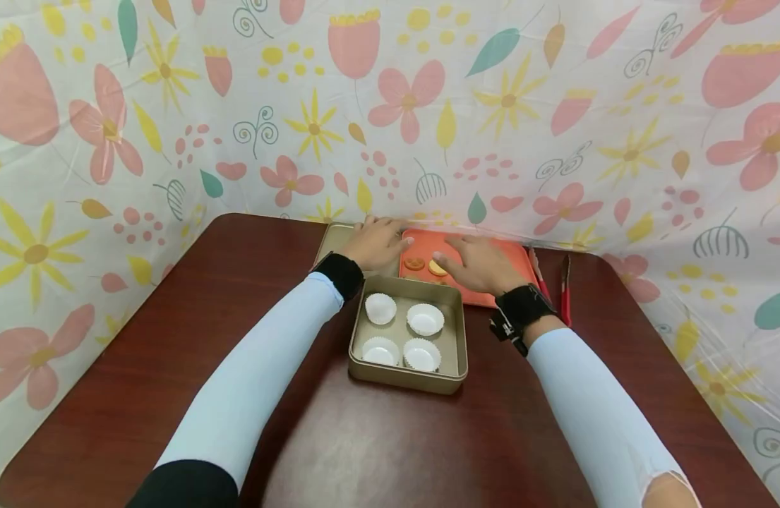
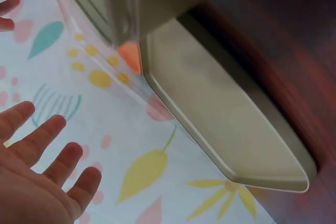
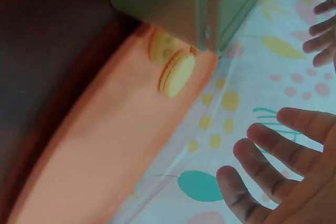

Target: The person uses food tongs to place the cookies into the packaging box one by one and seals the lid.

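A gold rectangular tin [image 1: 407,381] stands on the table in the head view, with several white paper baking cups [image 1: 426,319] inside. Beyond it, my left hand [image 1: 378,243] is over the shallow gold lid [image 1: 334,242], its fingers extended. My right hand [image 1: 481,267] hovers above the orange tray [image 1: 513,252] with fingers spread. On that tray lie an orange-brown macaron [image 1: 414,264] and a pale yellow macaron [image 1: 437,268]; the right wrist view also shows yellow macarons [image 3: 177,74] there. Neither hand holds anything. Part of the tray is hidden behind my right hand.
Tongs with red handles [image 1: 565,293] lie at the right of the tray, close to the table's back edge. A flower-printed sheet [image 1: 409,141] hangs behind the brown table [image 1: 224,275] and along its sides.
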Demonstrator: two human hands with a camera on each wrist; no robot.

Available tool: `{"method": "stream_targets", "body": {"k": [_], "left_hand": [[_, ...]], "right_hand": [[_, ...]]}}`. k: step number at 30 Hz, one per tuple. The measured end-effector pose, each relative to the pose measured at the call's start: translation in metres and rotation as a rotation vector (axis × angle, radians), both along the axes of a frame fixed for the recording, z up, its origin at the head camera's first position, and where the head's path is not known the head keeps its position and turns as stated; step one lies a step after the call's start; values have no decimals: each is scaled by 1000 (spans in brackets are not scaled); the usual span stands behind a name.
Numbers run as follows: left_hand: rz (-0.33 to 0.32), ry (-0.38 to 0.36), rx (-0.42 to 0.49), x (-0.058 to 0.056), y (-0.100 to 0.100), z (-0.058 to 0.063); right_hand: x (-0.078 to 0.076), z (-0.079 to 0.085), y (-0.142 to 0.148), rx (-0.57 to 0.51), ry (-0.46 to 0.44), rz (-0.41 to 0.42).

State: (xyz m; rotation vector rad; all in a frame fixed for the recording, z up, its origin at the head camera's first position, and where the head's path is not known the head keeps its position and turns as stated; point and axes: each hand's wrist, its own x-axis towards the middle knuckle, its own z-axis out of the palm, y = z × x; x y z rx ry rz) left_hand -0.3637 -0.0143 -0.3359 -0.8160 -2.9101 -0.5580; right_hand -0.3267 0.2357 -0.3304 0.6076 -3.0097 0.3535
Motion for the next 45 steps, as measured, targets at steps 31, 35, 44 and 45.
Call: {"method": "stream_targets", "body": {"k": [31, 35, 44, 45], "left_hand": [[-245, -117, 277, 6, -45, -44], [-225, -124, 270, 4, -45, -45], [-186, -131, 255, 8, -41, -55], [-180, -130, 255, 9, -41, -56]], "right_hand": [[23, -53, 30, -422, -62, 165], [23, -55, 32, -418, -37, 172], [30, -64, 31, -454, 30, 149], [31, -65, 30, -456, 33, 145]]}}
